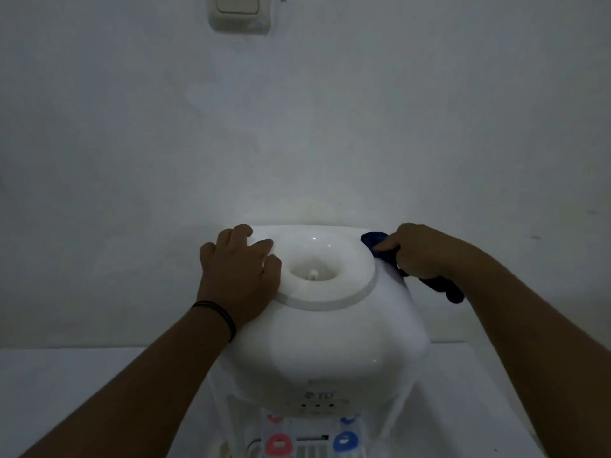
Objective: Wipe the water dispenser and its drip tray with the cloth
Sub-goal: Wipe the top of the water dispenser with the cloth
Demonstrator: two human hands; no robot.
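**Both hands on the dispenser top, cloth at its far right corner**

The white water dispenser (330, 342) stands between the two forearms on a pale, flat counter (82, 391) that spreads out beneath both arms. Its back edge sits close against a plain, dimly lit whitish wall (330, 127), which rises beyond both hands and fills the upper part of the view. High on that wall, above and beyond the left hand, is a cream light switch (238, 11).

The left hand (239, 276) lies flat on the left side of the dispenser's top, fingers relaxed and slightly spread over the rim of the round bottle well (325, 269), which opens just right of its fingertips. A dark band (218, 317) circles that wrist.

The right hand (420, 251) grips a dark blue cloth (380, 246), fingers curled round it, against the top's far right corner; a tail of the cloth hangs out under the wrist (off the dispenser's side).

Nearer the viewer than both hands, low on the front, are a red tap (278, 444) and a blue tap (345, 441); the drip tray below them is barely in view.
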